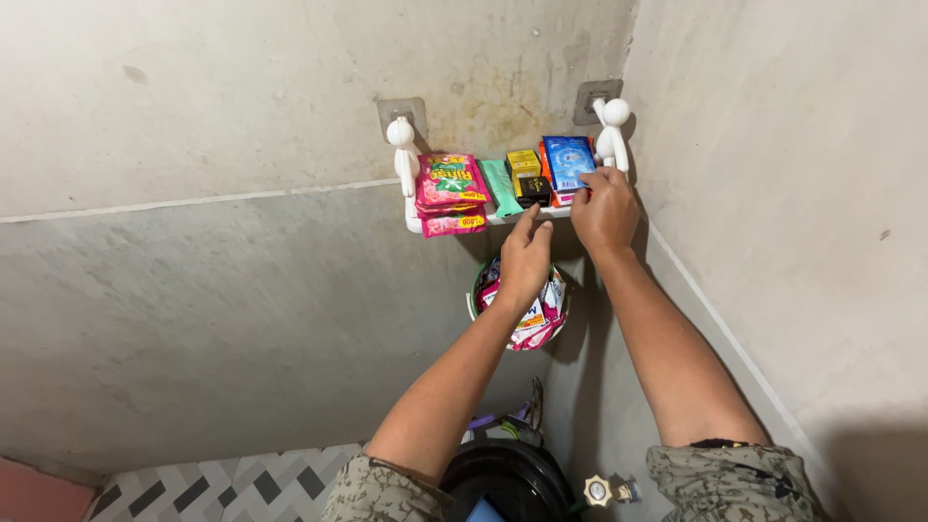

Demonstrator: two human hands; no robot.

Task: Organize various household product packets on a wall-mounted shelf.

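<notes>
At the shelf's (503,218) right end the right hand (604,208) pinches the upright blue box (567,160) while the left hand (525,259), fingers loosely open and empty, reaches under the front edge; best steady the neighbouring yellow box (523,162)

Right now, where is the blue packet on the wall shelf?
In the head view the blue packet stands at the right end of the white shelf, beside the yellow box, with the right hand touching its lower edge near the corner.
</notes>
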